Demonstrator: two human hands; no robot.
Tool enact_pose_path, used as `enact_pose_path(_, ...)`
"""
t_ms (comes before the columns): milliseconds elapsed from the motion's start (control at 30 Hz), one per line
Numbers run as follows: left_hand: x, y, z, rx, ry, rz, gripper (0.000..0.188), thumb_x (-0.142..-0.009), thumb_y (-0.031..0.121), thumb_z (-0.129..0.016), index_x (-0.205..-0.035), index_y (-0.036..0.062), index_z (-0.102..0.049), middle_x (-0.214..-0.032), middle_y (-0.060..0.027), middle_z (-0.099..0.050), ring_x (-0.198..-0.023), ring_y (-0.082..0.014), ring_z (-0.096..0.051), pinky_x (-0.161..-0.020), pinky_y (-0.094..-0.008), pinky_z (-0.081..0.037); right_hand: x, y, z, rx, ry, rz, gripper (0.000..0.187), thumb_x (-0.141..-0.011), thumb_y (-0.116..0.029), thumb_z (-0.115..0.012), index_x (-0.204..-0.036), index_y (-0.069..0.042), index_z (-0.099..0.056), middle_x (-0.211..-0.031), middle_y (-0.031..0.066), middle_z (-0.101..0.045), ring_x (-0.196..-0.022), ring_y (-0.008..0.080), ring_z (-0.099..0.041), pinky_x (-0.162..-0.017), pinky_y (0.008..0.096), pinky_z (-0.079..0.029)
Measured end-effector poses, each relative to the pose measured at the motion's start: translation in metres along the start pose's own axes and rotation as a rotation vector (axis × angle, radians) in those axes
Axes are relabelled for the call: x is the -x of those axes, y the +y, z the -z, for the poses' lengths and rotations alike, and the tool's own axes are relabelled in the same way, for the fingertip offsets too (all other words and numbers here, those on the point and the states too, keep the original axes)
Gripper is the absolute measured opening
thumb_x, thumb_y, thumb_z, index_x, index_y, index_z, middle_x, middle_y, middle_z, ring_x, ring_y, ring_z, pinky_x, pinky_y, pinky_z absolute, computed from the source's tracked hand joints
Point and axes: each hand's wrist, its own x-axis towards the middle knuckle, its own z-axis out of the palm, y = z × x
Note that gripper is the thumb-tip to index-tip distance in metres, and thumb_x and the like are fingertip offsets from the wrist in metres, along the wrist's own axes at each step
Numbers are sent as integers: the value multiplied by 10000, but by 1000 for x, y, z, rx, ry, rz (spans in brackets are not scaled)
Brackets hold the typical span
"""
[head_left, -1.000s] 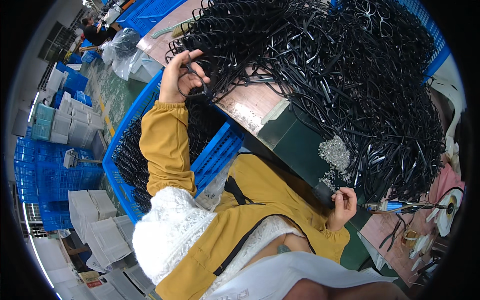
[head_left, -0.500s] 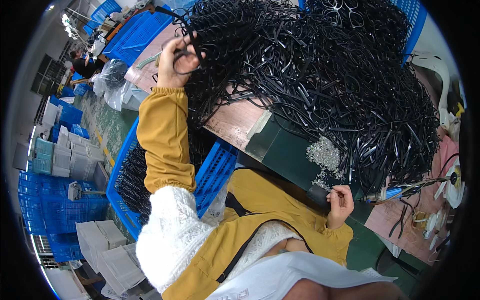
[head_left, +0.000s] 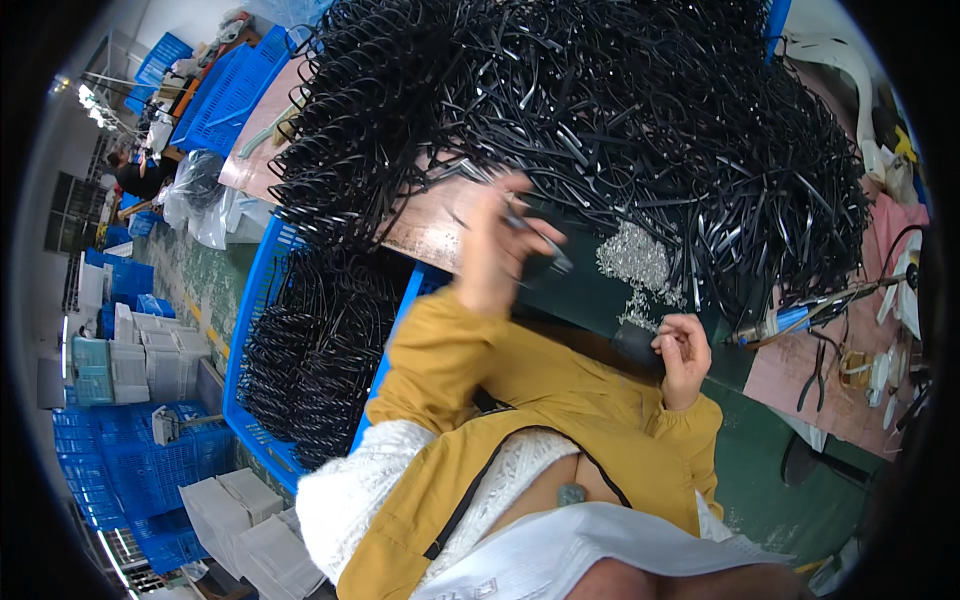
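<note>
My left hand [head_left: 495, 245] is over the near edge of the table, smeared by motion. A slim greyish piece [head_left: 555, 258] shows at its fingertips, too blurred to name. My right hand [head_left: 683, 352] is low at the right with thumb and fingers pinched together, and whatever they grip is hidden. Next to its fingertips is a dark flat piece [head_left: 635, 343]. Just beyond lies a small heap of tiny shiny bits [head_left: 637, 255] on a dark green mat [head_left: 560, 295]. Black eyeglass frames [head_left: 350, 110] stand in rows at the left. Loose black temples [head_left: 640, 130] are heaped to their right.
A blue crate [head_left: 237, 385] filled with black frames stands below the table's left edge. At the right are a blue-handled tool [head_left: 775, 325], pliers [head_left: 815, 375] and a white curved stand [head_left: 850, 70]. White boxes [head_left: 235, 510] and blue crates [head_left: 100, 450] are stacked at far left.
My left hand has come right and nearer, away from the frame rows, where it was holding a black eyeglass frame. My right hand keeps its pinch near the mat. The whole view has shifted slightly.
</note>
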Motion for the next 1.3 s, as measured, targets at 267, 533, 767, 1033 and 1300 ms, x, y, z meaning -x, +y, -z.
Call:
enact_pose_path(267, 106, -124, -40, -145, -338, -133, 275, -1030, 68, -554, -1259, 20, -409, -1109, -123, -590, -1053, -167, -619, -927, -319, -535, 0, -14, 1, 418, 39, 317, 187, -915, -4, -667, -1102, 7, -657, -1052, 120, -629, -932, 211, -619, -848, 335, -512)
enact_pose_path(533, 127, -144, -14, -334, -419, -173, 396, -953, -48, -657, -1255, 4, -405, -1167, -156, -533, -1253, -311, -613, -1040, -367, -511, 15, -13, 0, 292, 111, -53, 100, -987, 16, -625, -992, 81, -700, -950, 92, -645, -736, 120, -674, -662, 233, -554)
enact_pose_path(767, 109, -120, -26, -50, -196, 63, 255, -1031, -17, -539, -1261, -9, -429, -1140, -168, -640, -1162, -307, -665, -986, -374, -572, -2, -43, 6, 316, -159, -246, 347, -933, 17, -661, -1278, 35, -637, -1221, 111, -592, -1050, 179, -634, -919, 301, -533)
enact_pose_path(1033, 74, -92, -3, -90, -178, 348, 246, -1047, 169, -576, -1154, -47, -623, -790, -111, -668, -703, -228, -730, -599, -275, -608, -167, -17, -71, 921, -225, 663, 249, -931, -139, -666, -1168, -65, -680, -1016, 97, -630, -944, 306, -668, -795, 337, -540)
enact_pose_path(1300, 72, -84, -11, -168, -85, 369, 341, -1074, 262, -485, -1079, -53, -617, -777, -135, -671, -662, -233, -714, -548, -276, -587, -182, -40, -68, 1247, -220, 675, 83, -861, -130, -680, -893, -72, -730, -846, 99, -727, -836, 294, -739, -720, 421, -589)
